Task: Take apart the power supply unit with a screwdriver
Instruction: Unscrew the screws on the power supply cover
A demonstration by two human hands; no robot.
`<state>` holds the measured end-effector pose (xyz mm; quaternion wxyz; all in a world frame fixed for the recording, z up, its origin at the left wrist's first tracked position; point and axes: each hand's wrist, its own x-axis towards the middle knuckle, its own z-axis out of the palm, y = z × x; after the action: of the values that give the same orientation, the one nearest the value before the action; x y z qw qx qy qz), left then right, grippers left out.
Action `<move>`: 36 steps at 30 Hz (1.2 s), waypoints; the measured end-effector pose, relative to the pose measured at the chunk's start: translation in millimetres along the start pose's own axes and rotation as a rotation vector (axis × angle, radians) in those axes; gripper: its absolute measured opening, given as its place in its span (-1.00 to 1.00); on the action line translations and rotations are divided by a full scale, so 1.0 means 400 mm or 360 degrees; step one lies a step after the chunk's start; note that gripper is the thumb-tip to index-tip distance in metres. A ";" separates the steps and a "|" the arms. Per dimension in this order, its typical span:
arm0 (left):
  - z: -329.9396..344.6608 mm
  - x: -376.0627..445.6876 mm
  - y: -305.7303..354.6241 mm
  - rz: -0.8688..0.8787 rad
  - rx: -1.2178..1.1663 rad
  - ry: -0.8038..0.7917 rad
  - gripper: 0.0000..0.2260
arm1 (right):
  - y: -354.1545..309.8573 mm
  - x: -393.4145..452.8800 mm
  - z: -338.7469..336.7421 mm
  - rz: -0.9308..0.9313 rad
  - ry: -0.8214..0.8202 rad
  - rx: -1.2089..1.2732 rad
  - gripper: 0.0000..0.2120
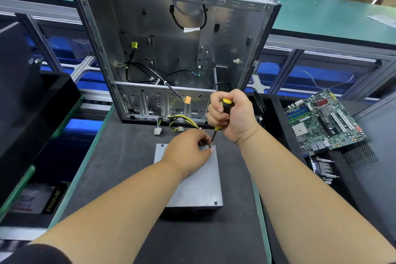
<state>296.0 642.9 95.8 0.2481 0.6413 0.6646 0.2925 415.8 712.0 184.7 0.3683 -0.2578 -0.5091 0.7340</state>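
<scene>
Gripping the screwdriver [222, 113] in a full fist, right hand [230, 113], handle upright and a little tilted, so that weight bears straight down the shaft onto the screw [210, 146] at the far right corner of the PSU [199, 180]. Seems meant to keep the tip from camming out of the head. Steadying with the left hand [188, 152]: palm down on the far part of the lid, fingertips pinched close round the shaft's lower end just beside the screw, apparently to guide the tip and to pin the box against turning. Whether those fingertips touch the screw itself, cannot tell.

Lying flat, lid up, near the middle of the mat [128, 167], long side running toward the near edge; laid this way, presumably, because the lid screws face up. Second screw [215, 203] showing at the near right corner, a third [162, 145] at the far left corner, both seated by the look of them, so early in the job. Trailing off the PSU's far end toward the case [171, 49], yellow-and-black cables [182, 119] with white plugs, left loose on the mat.

Standing open at the mat's far edge, case gutted and out of the hands' way. Set off past the right edge on a dark tray, motherboard [323, 122], well apart from the work.
</scene>
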 end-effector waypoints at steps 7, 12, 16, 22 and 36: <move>0.002 0.000 -0.001 0.0007 0.0011 0.0017 -0.90 | 0.012 -0.021 0.002 -0.0026 0.0263 -0.0145 -0.75; 0.003 0.002 -0.002 0.0004 0.0009 -0.0003 -0.89 | 0.002 -0.024 0.015 0.0055 0.0593 -0.0358 -0.67; 0.004 0.002 -0.005 0.0012 -0.0007 0.0001 -0.91 | 0.040 -0.019 0.052 -0.0124 0.0618 -0.0296 -0.69; 0.004 0.002 -0.006 0.0032 0.0003 0.0002 -0.89 | 0.030 -0.010 0.031 -0.0204 0.0596 0.0034 -0.58; 0.004 0.003 -0.007 0.0047 0.0024 -0.0001 -0.90 | 0.023 -0.018 0.007 -0.0059 0.0398 -0.0340 -0.73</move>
<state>295.0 644.0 92.8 0.2390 0.6530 0.6571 0.2911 415.4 702.9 177.2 0.4128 -0.3753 -0.5392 0.6309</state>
